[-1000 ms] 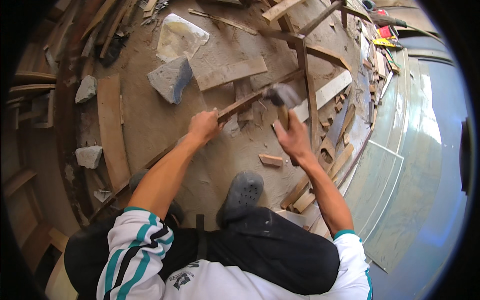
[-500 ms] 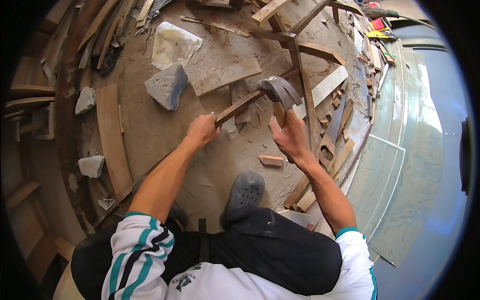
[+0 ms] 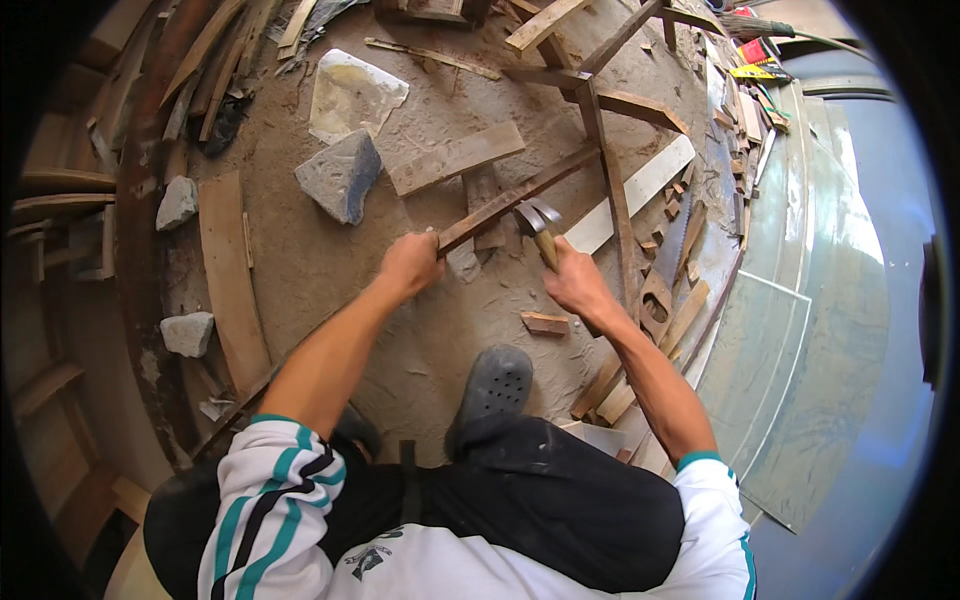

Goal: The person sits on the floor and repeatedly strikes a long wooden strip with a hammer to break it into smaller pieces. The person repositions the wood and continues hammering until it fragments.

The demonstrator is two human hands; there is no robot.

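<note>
Gripping a long wood strip near its low end, left hand steadies it on the dirt. Right hand, clenched on hammer, has head touching strip at 12 o'clock; nailing looks midway, can't see nail.

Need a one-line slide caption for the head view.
Left hand steadies a long wooden strip on the sandy ground while the right hand holds a claw hammer at it.

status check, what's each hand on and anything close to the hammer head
Left hand grips long wooden strip. Right hand grips claw hammer, head at the strip. Short plank and grey stone lie close by.
</note>
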